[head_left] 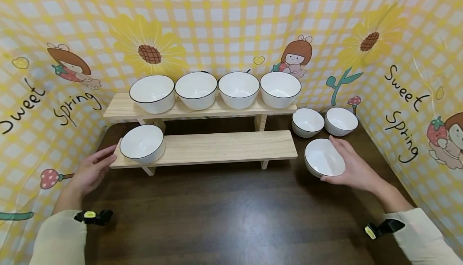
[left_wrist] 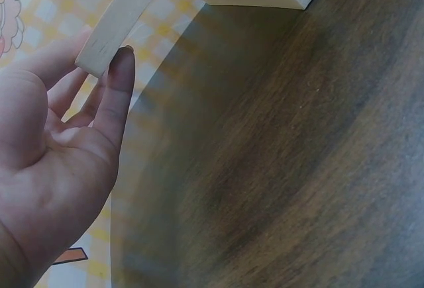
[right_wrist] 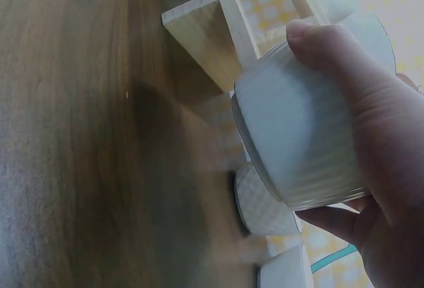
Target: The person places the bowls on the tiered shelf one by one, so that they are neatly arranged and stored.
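My right hand (head_left: pixel 352 166) grips a white bowl (head_left: pixel 323 158) by its right side, off the table to the right of the lower shelf. In the right wrist view the thumb lies along the ribbed outer wall of the bowl (right_wrist: pixel 298 129), with fingers on the opposite side. At the left end of the lower wooden shelf (head_left: pixel 228 146), my left hand (head_left: pixel 92 170) pinches the board, as the left wrist view shows at the board's end (left_wrist: pixel 109 46). Near that hand, another white bowl (head_left: pixel 142 142) stands on the same shelf.
Several dark-rimmed white bowls (head_left: pixel 197 90) stand in a row on the upper wooden shelf (head_left: pixel 119 106). Two smaller bowls, one nearer (head_left: pixel 307 122) and one farther right (head_left: pixel 341 121), rest on the dark table (head_left: pixel 217 217). Yellow checked cloth (head_left: pixel 231 28) surrounds the back and sides.
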`<state>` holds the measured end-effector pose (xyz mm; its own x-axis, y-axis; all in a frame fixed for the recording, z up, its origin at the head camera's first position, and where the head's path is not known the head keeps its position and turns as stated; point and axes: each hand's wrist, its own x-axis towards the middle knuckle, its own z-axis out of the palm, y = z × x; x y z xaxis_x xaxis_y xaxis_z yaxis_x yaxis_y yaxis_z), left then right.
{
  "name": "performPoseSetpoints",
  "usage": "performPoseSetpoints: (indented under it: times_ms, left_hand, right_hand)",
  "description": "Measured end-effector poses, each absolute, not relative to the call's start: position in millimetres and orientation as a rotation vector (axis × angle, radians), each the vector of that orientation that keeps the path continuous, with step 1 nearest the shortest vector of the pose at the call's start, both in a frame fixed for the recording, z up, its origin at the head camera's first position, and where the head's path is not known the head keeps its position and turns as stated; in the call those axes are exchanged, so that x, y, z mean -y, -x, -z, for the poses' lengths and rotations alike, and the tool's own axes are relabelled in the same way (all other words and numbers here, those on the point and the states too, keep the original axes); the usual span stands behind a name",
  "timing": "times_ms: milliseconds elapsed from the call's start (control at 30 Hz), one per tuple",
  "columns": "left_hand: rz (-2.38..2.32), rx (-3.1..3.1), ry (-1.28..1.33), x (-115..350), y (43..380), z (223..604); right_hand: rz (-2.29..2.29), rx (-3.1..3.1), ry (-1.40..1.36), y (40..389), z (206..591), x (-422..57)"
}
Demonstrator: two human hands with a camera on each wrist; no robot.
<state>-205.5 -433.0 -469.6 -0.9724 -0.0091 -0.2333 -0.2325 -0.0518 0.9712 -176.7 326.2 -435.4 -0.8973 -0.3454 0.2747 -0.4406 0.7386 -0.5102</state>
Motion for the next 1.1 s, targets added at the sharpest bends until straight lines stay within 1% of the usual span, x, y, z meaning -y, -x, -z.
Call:
performPoseSetpoints:
  times_ms: [533,1100]
  left_hand:
    - [-2.188,-2.031,0.226,434.4,206.0,472.3]
    - [-2.205,-2.009,0.199,433.8,205.8,471.2]
  right_hand:
    - [-0.821,2.768,-0.714,176.4,421.3,-310.0]
    - [-0.892,2.738,-0.821,183.8,408.9,-288.6]
